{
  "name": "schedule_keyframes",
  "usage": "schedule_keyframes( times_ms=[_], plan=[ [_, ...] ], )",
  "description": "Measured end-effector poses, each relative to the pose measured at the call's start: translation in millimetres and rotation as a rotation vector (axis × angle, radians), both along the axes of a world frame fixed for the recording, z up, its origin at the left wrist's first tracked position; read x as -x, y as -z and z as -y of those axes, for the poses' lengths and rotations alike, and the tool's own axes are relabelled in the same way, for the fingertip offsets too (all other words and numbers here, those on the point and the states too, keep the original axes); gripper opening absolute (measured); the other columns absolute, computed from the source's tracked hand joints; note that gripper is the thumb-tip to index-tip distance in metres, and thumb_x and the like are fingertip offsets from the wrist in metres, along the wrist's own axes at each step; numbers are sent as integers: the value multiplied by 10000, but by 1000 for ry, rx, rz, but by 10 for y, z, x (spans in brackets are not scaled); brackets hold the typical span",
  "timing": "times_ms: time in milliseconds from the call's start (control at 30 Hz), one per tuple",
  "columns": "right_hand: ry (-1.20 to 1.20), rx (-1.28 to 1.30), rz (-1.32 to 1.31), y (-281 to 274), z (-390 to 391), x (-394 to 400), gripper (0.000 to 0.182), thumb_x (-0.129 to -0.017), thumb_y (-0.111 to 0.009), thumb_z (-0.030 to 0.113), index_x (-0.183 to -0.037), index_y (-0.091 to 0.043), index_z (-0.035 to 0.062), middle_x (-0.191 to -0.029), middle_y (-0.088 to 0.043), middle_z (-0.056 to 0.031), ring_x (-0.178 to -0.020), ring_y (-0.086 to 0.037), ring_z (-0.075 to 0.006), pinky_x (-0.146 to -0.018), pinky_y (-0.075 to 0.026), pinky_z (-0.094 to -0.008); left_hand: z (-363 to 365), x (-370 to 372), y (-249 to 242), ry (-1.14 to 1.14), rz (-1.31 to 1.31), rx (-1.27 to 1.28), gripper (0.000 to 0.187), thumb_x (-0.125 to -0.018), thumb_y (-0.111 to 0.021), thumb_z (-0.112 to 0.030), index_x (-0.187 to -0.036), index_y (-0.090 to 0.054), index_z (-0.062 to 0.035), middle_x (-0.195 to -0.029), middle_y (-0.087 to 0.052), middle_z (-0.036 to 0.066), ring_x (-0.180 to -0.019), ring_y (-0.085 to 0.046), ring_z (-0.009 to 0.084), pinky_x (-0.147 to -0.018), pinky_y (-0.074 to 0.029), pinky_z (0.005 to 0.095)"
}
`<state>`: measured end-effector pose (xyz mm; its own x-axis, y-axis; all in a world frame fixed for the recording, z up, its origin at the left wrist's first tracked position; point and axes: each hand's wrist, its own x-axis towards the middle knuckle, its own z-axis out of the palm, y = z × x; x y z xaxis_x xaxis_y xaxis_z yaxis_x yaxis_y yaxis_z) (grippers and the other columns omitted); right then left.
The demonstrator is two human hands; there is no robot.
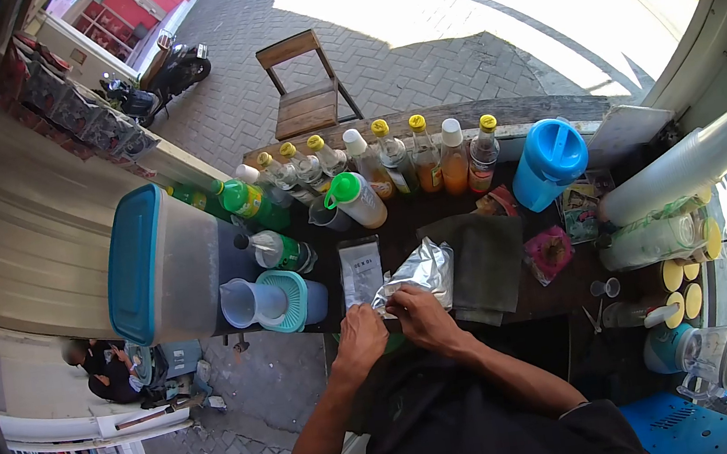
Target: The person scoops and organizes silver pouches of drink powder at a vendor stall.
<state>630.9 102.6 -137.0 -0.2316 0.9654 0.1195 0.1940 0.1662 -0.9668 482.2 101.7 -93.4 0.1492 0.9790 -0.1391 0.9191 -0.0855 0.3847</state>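
Note:
A crumpled silver foil packet (424, 269) lies on the dark counter in front of me. My right hand (421, 311) is closed at its lower edge, fingers pinched on the foil. Just to the left, my left hand (363, 335) is closed too, its fingertips near the foil's lower left corner; what they hold is too small to make out. Above my left hand lies a flat clear plastic packet (362, 273) with printing on it. A dark folded cloth (490, 264) is to the right of the foil.
Several bottles (423, 159) line the counter's back edge. A lidded plastic container (176, 265) and measuring jug (245, 302) stand left. On the right are a blue pitcher (548, 164), stacked cups (686, 162), scissors (593, 316) and a blender jug (716, 355). A person (107, 371) sits at lower left.

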Motion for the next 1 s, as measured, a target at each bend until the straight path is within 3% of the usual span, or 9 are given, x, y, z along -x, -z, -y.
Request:
schedule_keyframes(
  times_ms=[200, 267, 300, 367, 433, 567, 733, 900, 1000],
  plan=[
    [51, -2, 57, -46, -14, -5, 97, -883, -545, 37, -900, -595, -45, -856, -598, -174, -801, -607, -318, -716, -482, -397, -60, 25, -85, -27, -78, 132, 233, -855, -546, -129, -784, -634, 75, -792, -638, 274, -783, -633, 440, -737, -503, 497],
    [-13, 634, -449, -113, -31, -50, 132, -940, -513, 76, -894, -584, -26, -799, -587, -93, -698, -590, -171, -616, -486, -289, -66, 23, -169, 4, -18, 104, 169, -831, -562, -113, -779, -641, 27, -804, -648, 221, -779, -632, 410, -707, -498, 476],
    [-12, 633, -450, -96, -68, -103, 132, -940, -513, 76, -894, -584, -26, -799, -587, -93, -698, -590, -171, -616, -486, -289, -56, 40, -129, 5, -18, 103, 169, -831, -562, -113, -779, -641, 27, -804, -648, 221, -779, -632, 410, -707, -498, 476],
    [-77, 943, -980, -35, -165, -309, 176, -981, -483, 139, -915, -579, 6, -758, -564, -21, -637, -516, -58, -526, -426, -183, -32, 83, -14, 104, 196, -125, 90, -789, -584, -67, -745, -609, 8, -745, -602, 203, -726, -595, 406, -650, -462, 467],
    [-104, 954, -1035, -93, -201, -565, 192, -975, -516, 208, -943, -580, 30, -740, -575, -9, -616, -491, -50, -497, -376, -170, -66, 68, -33, 161, 244, -152, 65, -761, -590, -60, -729, -602, -4, -722, -596, 166, -717, -593, 376, -649, -445, 455],
    [-104, 487, -325, -651, -169, -901, 220, -929, -604, 246, -849, -567, 45, -656, -436, 35, -576, -434, -70, -484, -317, -243, -110, -110, -375, 418, 245, -177, 23, -703, -596, -26, -720, -590, -38, -701, -570, 92, -715, -578, 281, -645, -376, 386],
    [-280, -553, 512, -1245, -73, -1225, 133, -819, -644, 147, -933, -611, 88, -719, -477, -15, -716, -518, -183, -660, -442, -288, -155, -135, -1031, 669, 221, -149, 105, -654, -628, 13, -713, -602, -70, -678, -556, 38, -701, -555, 212, -649, -327, 340],
    [-171, -1141, 744, -2026, -41, -1551, 197, -732, -693, 126, -904, -603, 162, -750, -407, 25, -738, -482, -120, -640, -436, -262, -46, -132, -2285, 1014, 293, -200, 202, -609, -664, 21, -772, -633, -94, -650, -497, -8, -611, -495, 148, -630, -319, 305],
    [93, -1531, 482, -2283, -349, -1660, 303, -673, -740, 106, -930, -587, 147, -774, -390, 33, -711, -479, -124, -563, -435, -284, -7, -383, -3026, 1124, 479, -291, 189, -638, -663, 5, -800, -648, -92, -654, -509, 0, -587, -494, 142, -595, -332, 301]
  ],
)
